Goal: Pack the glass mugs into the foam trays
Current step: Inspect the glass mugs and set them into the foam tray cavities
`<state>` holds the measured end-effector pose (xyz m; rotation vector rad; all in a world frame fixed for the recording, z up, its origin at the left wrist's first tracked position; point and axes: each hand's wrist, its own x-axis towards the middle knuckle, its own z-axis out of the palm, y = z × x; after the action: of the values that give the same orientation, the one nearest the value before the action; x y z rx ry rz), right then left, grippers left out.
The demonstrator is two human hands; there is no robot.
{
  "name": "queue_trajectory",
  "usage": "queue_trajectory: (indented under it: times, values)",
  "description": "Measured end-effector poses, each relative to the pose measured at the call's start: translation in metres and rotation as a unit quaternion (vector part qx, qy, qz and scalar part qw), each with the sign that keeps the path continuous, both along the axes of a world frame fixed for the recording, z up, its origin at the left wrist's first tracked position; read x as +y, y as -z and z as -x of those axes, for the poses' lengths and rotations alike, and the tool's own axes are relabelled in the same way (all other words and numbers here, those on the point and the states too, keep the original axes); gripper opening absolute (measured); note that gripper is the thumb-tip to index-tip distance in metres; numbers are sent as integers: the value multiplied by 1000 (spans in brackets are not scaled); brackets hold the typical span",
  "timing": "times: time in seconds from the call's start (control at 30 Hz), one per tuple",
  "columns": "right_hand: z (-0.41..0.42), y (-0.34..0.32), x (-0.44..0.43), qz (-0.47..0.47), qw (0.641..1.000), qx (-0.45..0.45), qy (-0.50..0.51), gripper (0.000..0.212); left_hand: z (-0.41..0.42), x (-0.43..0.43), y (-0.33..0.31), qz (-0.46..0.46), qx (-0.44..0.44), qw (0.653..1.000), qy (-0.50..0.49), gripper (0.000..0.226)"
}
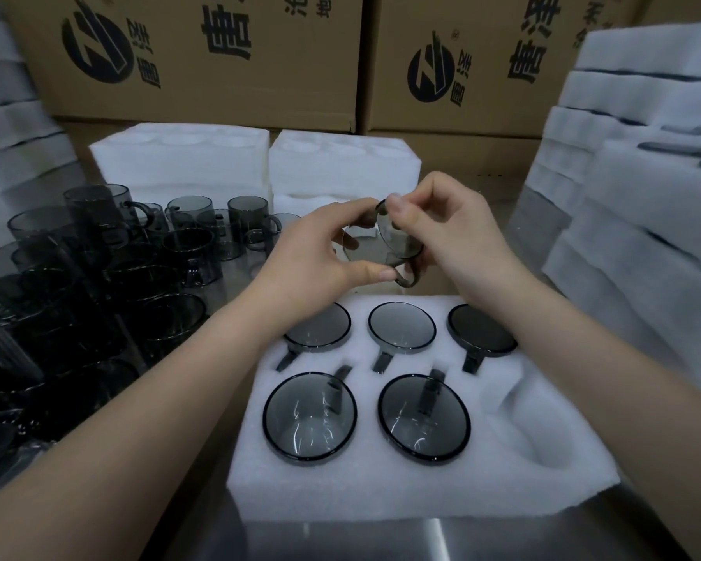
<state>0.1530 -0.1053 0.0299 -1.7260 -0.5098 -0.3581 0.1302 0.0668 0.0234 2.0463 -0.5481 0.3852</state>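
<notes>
Both hands hold one smoky grey glass mug (pixel 393 242) in the air above the far edge of the white foam tray (pixel 381 491). My left hand (pixel 320 253) grips its body from the left, thumb underneath. From the right, my right hand (pixel 442 232) pinches its rim. The mug lies tilted, handle pointing down towards me. Several mugs sit in the tray's pockets, for example one at the front (pixel 310 417) and another (pixel 423 419) beside it. The front right pocket (pixel 531 431) holds nothing.
Many loose grey mugs (pixel 98 277) crowd the metal table on the left. Two foam tray stacks (pixel 187 164) stand behind the work area, more foam (pixel 640 196) is piled at right and far left. Printed cardboard boxes (pixel 203 54) wall off the back.
</notes>
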Motion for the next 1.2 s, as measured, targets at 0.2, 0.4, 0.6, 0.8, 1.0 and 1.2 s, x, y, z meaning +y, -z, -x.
queue_trajectory:
  times: [0.2, 0.4, 0.6, 0.8, 1.0, 1.2]
  values:
    - [-3, -2, -4, -111, 988, 106, -20, 33, -1, 0, 1, 42, 18, 999, 24, 56]
    - [-8, -2, -7, -84, 977, 195, 24, 29, -1, 0, 1, 126, 28, 992, -2, 48]
    - [-5, -3, -8, -86, 972, 184, -118, 30, -1, 1, 3, 185, 53, 981, 13, 35]
    - [-4, -5, -11, -96, 928, 240, -269, 54, -2, 1, 1, 116, 84, 987, 68, 49]
    - [-2, -4, -4, -84, 955, 190, -214, 47, 3, -1, 1, 81, -23, 996, -26, 62]
    - [7, -2, 7, 13, 994, 44, -96, 23, 9, -6, -3, -56, -132, 987, -76, 66]
